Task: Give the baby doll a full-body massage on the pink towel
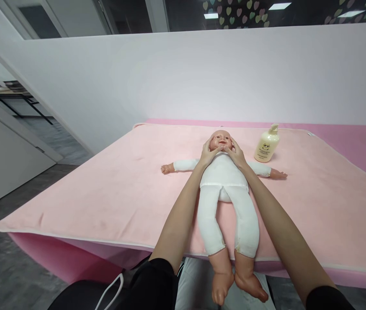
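Note:
A baby doll point(224, 170) with a soft white body lies on its back, its arms stretched out sideways and its feet toward me. My left hand point(207, 153) cups the left side of the doll's head, with the thumb at the chin and the fingers along the cheek. On the opposite cheek, my right hand point(236, 153) mirrors it, thumb also by the chin. Both hands are curved around the doll's face, whose eyes and mouth show between them. A pale yellow pump bottle point(267, 144) stands upright to the right of the head, apart from my hands.
Beneath the doll a light pink mat point(105, 185) covers a table with a darker pink cloth point(357, 146). The doll's feet hang past the front edge. Behind rises a white wall point(202, 77) with glass above. A white cable point(113, 290) lies at the lower left.

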Tool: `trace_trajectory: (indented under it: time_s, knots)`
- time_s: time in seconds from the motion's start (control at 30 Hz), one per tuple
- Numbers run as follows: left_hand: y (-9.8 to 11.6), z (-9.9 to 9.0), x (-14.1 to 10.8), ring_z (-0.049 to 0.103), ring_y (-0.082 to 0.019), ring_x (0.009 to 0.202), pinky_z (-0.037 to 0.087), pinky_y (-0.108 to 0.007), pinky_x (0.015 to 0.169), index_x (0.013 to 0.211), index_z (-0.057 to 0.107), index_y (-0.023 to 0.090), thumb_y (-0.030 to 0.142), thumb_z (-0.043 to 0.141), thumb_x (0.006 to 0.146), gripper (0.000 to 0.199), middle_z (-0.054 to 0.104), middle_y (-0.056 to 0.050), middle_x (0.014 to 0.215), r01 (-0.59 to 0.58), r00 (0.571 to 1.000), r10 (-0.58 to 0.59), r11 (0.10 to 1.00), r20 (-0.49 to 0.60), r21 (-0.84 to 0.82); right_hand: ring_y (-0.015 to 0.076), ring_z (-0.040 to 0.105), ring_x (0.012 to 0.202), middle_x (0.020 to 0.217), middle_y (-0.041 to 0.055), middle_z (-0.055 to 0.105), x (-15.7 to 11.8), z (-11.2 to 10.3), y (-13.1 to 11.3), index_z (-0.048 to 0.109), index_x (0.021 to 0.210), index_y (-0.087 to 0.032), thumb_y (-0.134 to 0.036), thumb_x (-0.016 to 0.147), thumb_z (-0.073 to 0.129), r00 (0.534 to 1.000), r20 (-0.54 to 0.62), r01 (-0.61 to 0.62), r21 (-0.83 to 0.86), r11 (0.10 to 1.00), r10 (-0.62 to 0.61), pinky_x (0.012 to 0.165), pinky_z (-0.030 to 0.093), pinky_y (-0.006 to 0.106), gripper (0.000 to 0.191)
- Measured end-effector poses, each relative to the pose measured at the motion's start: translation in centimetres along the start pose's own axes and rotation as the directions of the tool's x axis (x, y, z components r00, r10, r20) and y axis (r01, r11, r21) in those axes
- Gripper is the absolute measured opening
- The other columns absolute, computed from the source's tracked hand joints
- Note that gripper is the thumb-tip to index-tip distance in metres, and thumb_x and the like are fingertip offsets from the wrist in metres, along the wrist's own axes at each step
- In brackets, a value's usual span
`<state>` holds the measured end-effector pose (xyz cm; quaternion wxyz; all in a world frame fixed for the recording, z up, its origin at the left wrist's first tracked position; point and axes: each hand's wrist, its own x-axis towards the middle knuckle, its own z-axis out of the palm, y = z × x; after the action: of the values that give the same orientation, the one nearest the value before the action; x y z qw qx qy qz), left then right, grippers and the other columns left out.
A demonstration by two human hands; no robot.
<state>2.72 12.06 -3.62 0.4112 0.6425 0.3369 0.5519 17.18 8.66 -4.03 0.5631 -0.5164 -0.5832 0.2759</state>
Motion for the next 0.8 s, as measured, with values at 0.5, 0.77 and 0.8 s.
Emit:
trace_trajectory:
  time_s: [0.5,0.77,0.8]
  knots:
    - [-1.1,-0.7,0.3,0.042,-0.024,0.124,0.033,-0.036,0.105,0.132,0.042,0.017,0.047,0.055,0.08,0.062,0.045,-0.01,0.135,-0.088,0.992,0.085,0.996,0.094,0.028,0.0195,0.036,0.129,0.138,0.0031,0.042,0.3,-0.2,0.6,0.041,0.134,-0.02,-0.06,0.075,0.049,0.998,-0.008,0.064,-0.056,0.996,-0.065,0.108,0.029,0.034,0.071]
    - [-2.1,-0.6,0.1,0.041,-0.022,0.125,0.03,-0.038,0.107,0.13,0.045,0.017,0.044,0.043,0.087,0.05,0.047,-0.009,0.133,-0.047,0.999,0.049,0.993,-0.017,0.105,0.0184,0.043,0.124,0.129,0.0087,0.051,0.2,0.0,0.5,0.053,0.123,-0.013,-0.064,0.082,0.029,0.986,-0.112,0.123,-0.041,0.992,-0.127,0.108,0.029,0.033,0.069]
    - [-2.1,-0.6,-0.1,0.042,-0.022,0.124,0.031,-0.038,0.106,0.129,0.046,0.018,0.042,0.042,0.088,0.048,0.048,-0.008,0.133,-0.007,0.998,0.013,0.994,-0.054,0.105,0.0182,0.044,0.123,0.128,0.0089,0.052,0.1,0.0,0.4,0.054,0.122,-0.013,-0.063,0.082,0.029,0.984,-0.122,0.125,-0.041,0.991,-0.129,0.107,0.029,0.033,0.069]
